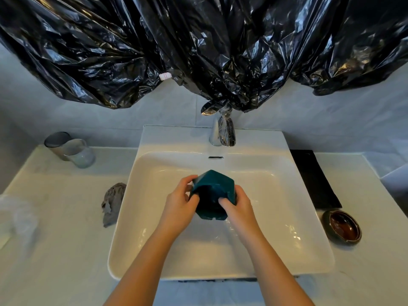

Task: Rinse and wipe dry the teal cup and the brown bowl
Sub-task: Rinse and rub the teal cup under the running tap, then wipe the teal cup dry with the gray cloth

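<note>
White bathroom counter (66,239) with a white rectangular ceramic basin (141,173) set into it; pale tiled wall behind, draped with crumpled glossy black plastic sheeting (198,51) that bears one small white tag (165,76).

Chrome faucet (215,133), at the back centre of the basin, partly wrapped in the same black plastic.

Faceted dark teal cup (212,186), held in the air over the middle of the basin, tilted, clear of the basin floor. Whether its mouth or its base faces the camera is hard to tell.

Left hand (181,204), fingers curled round the left side of the teal cup.

Right hand (239,206), gripping the right side of the cup, fingertips pressed on its near face.

Round glossy brown bowl (341,227), upright on the counter just right of the basin's front corner, well apart from both hands.

Flat black rectangular mat (313,177), on the counter along the basin's right edge, just behind the brown bowl.

Crumpled grey cloth (112,202), on the counter touching the basin's left edge.

Two clear glass tumblers (79,153), side by side at the back left of the counter.

Clear crumpled plastic wrap (17,217), at the far left edge of the counter.
</note>
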Available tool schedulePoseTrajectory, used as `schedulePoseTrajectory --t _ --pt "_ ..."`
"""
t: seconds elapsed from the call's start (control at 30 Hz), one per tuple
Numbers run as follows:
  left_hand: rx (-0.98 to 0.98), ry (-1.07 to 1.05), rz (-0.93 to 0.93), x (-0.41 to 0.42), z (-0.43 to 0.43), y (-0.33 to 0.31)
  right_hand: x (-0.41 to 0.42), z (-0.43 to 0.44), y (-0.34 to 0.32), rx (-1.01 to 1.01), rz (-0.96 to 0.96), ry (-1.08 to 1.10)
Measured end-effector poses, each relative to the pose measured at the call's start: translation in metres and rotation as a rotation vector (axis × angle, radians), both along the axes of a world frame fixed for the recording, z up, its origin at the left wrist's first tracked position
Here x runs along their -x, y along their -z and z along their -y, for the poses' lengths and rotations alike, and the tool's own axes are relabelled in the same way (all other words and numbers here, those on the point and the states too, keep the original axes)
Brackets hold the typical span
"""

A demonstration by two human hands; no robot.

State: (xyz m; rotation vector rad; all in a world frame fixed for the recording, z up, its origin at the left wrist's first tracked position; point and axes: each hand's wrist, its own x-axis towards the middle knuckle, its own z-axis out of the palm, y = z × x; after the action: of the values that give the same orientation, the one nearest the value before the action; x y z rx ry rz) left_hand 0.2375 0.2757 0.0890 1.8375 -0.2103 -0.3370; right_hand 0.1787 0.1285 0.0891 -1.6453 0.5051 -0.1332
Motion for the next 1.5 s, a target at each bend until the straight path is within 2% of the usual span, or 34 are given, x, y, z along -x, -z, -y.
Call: schedulePoseTrajectory --t 0.1,0.23,0.33,0.43,0.53,0.63,0.77,0.9,1.1,1.17,1.27,1.4,1.5 --pt "-0.032 -0.025 -0.074 0.001 -0.014 -0.006 0.0 -0.013 0.001 -0.305 -0.109 0.107" --pt "-0.157 -0.277 0.203 -0.014 -0.06 -0.017 0.003 -0.026 -0.002 -0.555 -0.197 0.164" --pt "-0.319 -0.423 0.306 -0.037 -0.111 -0.006 0.004 -0.035 -0.006 -0.577 -0.199 0.147" --pt "-0.582 -0.381 0.222 -0.059 -0.153 0.034 0.004 -0.044 -0.007 -0.541 -0.202 0.131" --pt "-0.773 -0.23 0.054 -0.067 -0.168 0.068 0.007 -0.049 -0.008 -0.549 -0.186 0.117" --pt "-0.758 -0.152 -0.038 -0.067 -0.166 0.082 0.007 -0.049 -0.007 -0.543 -0.18 0.139" --pt "-0.702 -0.264 -0.027 -0.076 -0.162 0.088 0.005 -0.045 -0.003 -0.504 -0.197 0.163" --pt "-0.513 -0.46 0.017 -0.076 -0.155 0.071 0.004 -0.039 0.001 -0.483 -0.201 0.171" --pt "-0.213 -0.592 0.117 -0.054 -0.132 0.006 0.002 -0.031 0.0 -0.467 -0.197 0.164" --pt "-0.158 -0.534 0.159 -0.04 -0.119 -0.018 0.002 -0.027 -0.002 -0.456 -0.192 0.165" --pt "-0.157 -0.285 0.235 -0.016 -0.091 -0.042 0.0 -0.023 -0.006 -0.387 -0.18 0.189" --pt "-0.256 0.027 0.379 0.009 -0.041 -0.042 -0.003 -0.01 -0.002 -0.124 -0.165 0.2" --pt "-0.464 0.266 0.54 0.012 -0.01 -0.034 -0.003 0.002 0.001 0.008 -0.152 0.178"
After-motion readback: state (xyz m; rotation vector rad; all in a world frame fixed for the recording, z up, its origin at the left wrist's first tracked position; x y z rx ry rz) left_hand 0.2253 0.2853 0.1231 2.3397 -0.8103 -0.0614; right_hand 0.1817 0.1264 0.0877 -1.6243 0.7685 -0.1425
